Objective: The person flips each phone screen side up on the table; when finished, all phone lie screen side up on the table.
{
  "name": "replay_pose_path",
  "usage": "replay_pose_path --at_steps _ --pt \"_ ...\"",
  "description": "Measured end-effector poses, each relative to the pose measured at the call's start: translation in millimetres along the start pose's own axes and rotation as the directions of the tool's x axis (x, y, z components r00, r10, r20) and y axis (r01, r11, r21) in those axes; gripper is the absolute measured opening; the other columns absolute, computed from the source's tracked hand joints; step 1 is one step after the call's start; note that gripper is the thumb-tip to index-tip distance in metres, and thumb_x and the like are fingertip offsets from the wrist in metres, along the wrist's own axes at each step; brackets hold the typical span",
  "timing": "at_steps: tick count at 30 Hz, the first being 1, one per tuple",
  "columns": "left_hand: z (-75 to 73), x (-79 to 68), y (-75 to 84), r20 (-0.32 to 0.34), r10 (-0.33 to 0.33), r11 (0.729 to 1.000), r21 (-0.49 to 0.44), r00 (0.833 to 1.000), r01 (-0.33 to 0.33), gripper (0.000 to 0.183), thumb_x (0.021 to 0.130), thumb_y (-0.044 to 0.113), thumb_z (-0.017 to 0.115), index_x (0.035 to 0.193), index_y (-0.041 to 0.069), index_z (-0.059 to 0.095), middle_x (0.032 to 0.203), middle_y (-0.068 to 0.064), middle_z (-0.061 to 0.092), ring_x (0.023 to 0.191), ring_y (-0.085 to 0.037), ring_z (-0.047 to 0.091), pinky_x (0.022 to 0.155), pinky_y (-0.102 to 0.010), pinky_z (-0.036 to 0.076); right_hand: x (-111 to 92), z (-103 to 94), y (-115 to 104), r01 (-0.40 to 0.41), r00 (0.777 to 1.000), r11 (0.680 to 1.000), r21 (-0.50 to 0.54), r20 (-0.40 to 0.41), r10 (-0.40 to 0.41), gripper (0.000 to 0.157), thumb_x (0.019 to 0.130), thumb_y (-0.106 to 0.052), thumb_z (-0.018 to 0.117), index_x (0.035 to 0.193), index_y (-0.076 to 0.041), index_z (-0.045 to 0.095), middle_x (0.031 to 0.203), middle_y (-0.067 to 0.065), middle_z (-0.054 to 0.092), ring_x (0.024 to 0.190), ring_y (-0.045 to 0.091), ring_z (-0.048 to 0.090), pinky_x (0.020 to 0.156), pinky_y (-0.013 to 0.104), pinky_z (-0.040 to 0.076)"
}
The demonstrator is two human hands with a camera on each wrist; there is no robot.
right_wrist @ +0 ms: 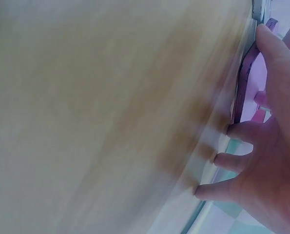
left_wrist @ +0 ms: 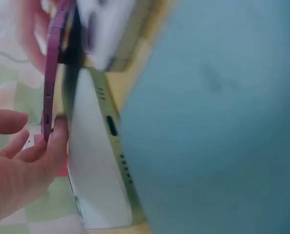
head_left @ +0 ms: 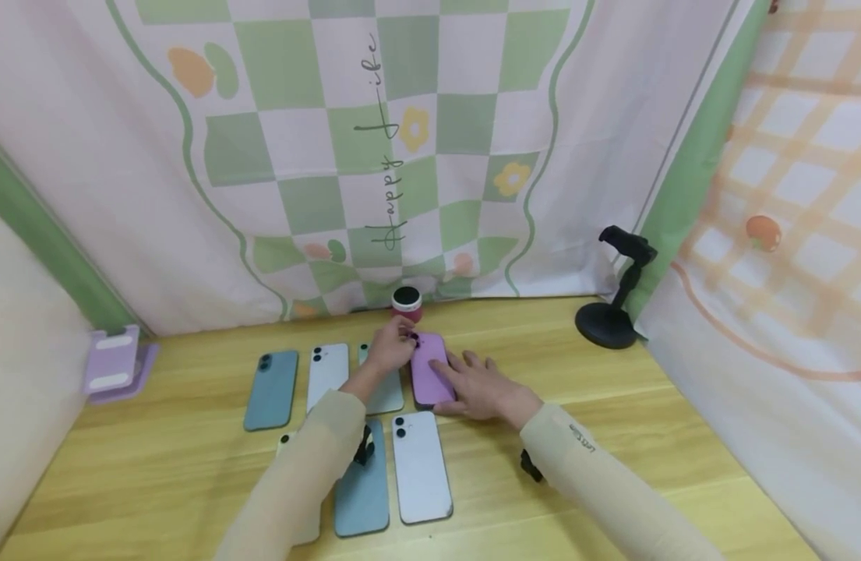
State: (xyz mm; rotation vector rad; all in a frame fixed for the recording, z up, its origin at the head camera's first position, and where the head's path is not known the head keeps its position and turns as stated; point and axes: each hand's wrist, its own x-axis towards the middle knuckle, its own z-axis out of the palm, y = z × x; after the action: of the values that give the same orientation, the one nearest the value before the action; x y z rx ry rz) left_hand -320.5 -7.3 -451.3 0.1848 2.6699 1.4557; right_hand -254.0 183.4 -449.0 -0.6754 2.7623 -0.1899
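Observation:
A purple phone (head_left: 425,366) lies back up near the middle of the table. At its upper left corner, by the camera lenses, my left hand (head_left: 393,345) holds its edge with the fingertips. In the left wrist view a finger (left_wrist: 60,134) touches the edge of the purple phone (left_wrist: 51,73). My right hand (head_left: 482,387) rests spread over the lower right side of this phone. Seen from the right wrist, the thumb (right_wrist: 274,44) is at one corner of the purple phone (right_wrist: 254,83), one finger touches its back, and the others reach the table.
Around it lie a teal phone (head_left: 272,389), a white phone (head_left: 328,366), a pale green phone (head_left: 386,396), a blue phone (head_left: 363,495) and another white phone (head_left: 421,467). A pink round container (head_left: 407,304), black stand (head_left: 608,323) and lilac stand (head_left: 114,362) stand farther back.

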Motion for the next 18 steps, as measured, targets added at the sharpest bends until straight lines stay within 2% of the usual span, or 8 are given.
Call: replay_pose_path --at_steps 5,10,14,18 --pt "1.5 -0.4 0.0 -0.038 -0.037 0.999 -0.017 0.999 0.037 0.047 0.087 -0.008 0.060 0.132 0.001 0.060 0.140 -0.021 0.065 0.134 -0.037 0.061 0.116 -0.049 0.050 1.2 0.4 1.3 0.004 1.000 1.000 0.011 0.011 -0.004 0.084 0.100 -0.061 0.054 0.167 -0.022 0.021 0.174 0.019 0.015 0.158 0.054 0.019 0.124 0.076 0.019" --pt "2.6 -0.3 -0.8 -0.068 -0.107 0.994 -0.037 0.992 0.105 0.054 0.082 -0.007 0.066 0.134 0.003 0.061 0.133 -0.022 0.068 0.125 -0.037 0.065 0.107 -0.046 0.057 0.9 -2.8 3.3 0.012 1.000 0.999 0.036 0.020 -0.013 0.084 0.101 -0.060 0.055 0.167 -0.020 0.021 0.174 0.020 0.016 0.158 0.054 0.019 0.124 0.076 0.019" --pt "1.7 0.0 -1.9 -0.015 -0.177 0.980 -0.094 0.984 0.174 0.053 0.086 -0.002 0.069 0.138 0.003 0.061 0.127 -0.021 0.070 0.113 -0.033 0.070 0.093 -0.038 0.062 -0.5 -3.9 4.2 0.016 1.000 0.999 0.044 0.024 -0.017 0.084 0.101 -0.060 0.055 0.167 -0.020 0.022 0.173 0.021 0.019 0.157 0.054 0.021 0.124 0.076 0.021" --pt "-1.1 -0.2 -3.2 0.039 -0.196 0.964 -0.173 0.980 0.200 0.049 0.089 -0.003 0.070 0.137 0.002 0.062 0.122 -0.022 0.069 0.102 -0.030 0.072 0.081 -0.032 0.064 -0.9 -4.7 5.2 0.022 0.999 0.999 0.050 0.029 -0.024 0.083 0.101 -0.060 0.055 0.167 -0.021 0.023 0.173 0.021 0.020 0.157 0.055 0.022 0.123 0.077 0.021"
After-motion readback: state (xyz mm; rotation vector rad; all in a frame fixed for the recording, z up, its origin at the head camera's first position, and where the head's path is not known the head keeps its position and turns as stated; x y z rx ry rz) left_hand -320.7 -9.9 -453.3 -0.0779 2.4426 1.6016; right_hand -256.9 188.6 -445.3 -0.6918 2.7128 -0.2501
